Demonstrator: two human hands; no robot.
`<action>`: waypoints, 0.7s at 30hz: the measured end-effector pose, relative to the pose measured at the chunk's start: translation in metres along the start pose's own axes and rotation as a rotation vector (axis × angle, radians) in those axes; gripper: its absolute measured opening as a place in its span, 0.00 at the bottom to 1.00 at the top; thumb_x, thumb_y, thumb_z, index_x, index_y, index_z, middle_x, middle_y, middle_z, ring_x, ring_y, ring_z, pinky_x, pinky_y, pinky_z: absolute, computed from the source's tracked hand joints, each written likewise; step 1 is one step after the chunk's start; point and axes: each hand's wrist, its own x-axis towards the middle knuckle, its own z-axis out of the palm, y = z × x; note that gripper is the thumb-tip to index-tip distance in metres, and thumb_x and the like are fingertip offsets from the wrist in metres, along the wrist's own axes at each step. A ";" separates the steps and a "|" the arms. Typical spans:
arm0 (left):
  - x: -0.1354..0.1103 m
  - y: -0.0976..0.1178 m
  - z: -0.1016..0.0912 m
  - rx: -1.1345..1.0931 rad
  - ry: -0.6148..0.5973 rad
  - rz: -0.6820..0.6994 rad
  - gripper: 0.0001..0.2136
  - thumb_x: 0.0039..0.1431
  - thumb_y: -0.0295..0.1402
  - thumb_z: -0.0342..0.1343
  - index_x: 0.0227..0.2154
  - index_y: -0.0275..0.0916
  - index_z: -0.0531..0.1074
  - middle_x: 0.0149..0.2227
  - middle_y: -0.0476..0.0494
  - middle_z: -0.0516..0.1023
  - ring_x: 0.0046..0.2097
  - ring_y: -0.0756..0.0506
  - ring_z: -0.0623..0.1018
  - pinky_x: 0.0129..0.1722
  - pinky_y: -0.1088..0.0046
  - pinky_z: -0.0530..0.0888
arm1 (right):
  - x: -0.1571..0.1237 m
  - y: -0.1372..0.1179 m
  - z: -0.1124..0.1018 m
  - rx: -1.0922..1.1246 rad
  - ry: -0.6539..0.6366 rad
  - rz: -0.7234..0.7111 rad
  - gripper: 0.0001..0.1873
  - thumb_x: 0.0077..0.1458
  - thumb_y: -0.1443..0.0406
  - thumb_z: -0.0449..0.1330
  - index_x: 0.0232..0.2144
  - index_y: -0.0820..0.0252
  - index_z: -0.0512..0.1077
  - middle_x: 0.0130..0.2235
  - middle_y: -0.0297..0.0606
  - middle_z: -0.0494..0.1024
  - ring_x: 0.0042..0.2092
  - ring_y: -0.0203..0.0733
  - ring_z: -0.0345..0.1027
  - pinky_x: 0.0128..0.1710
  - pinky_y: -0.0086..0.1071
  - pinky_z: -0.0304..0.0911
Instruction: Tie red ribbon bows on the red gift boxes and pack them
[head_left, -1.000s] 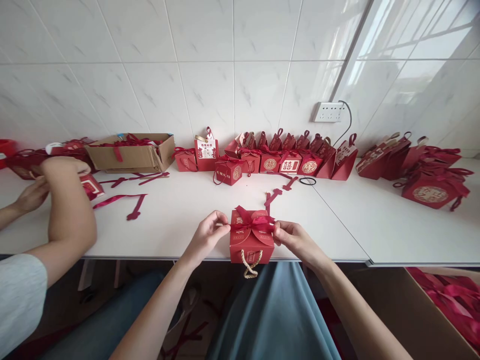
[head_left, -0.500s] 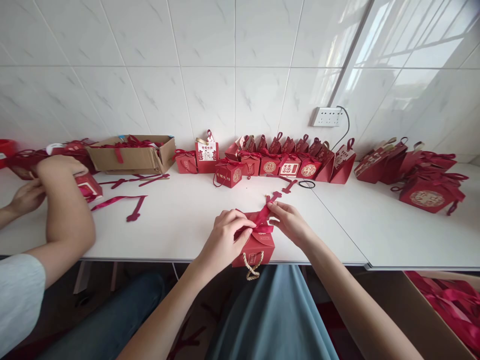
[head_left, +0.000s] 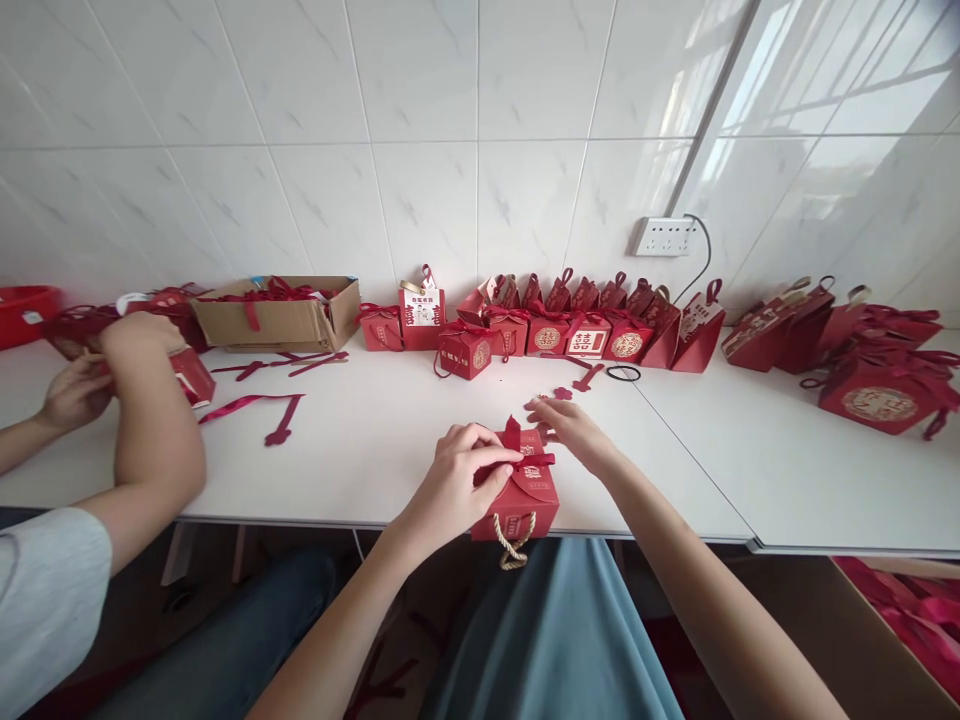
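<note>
A red gift box [head_left: 525, 505] with a twisted gold cord handle [head_left: 511, 550] stands at the table's front edge. Across its top runs a dark red ribbon [head_left: 541, 460], one end of which sticks up. My left hand [head_left: 469, 475] rests over the box's left side, thumb and forefinger pinching the ribbon where it crosses. Just past the far right corner of the box is my right hand [head_left: 570, 432], fingers loosely bent and apart, with nothing visible in them. Close to its fingertips lies a red tag [head_left: 562, 393], partly covered by the hand.
Finished-looking red boxes [head_left: 547, 335] line the wall, more [head_left: 870, 400] at right. A cardboard box [head_left: 274, 325] of ribbons stands back left. Another person's arm [head_left: 154, 420] works at left. A black ring [head_left: 623, 373] and loose strips [head_left: 285, 420] lie on the white table [head_left: 375, 440].
My right hand has let go of the ribbon end and sits slightly farther back. The ribbon end now stands up by itself. My left hand keeps its pinch. The whole view has shifted slightly.
</note>
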 end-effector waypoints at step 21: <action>-0.020 -0.025 0.008 -0.860 0.027 -0.536 0.14 0.53 0.41 0.53 0.20 0.38 0.59 0.22 0.53 0.59 0.26 0.53 0.59 0.27 0.75 0.57 | -0.072 0.033 0.008 0.184 -0.113 -0.240 0.23 0.51 0.50 0.58 0.18 0.59 0.58 0.22 0.29 0.58 0.26 0.33 0.48 0.27 0.29 0.48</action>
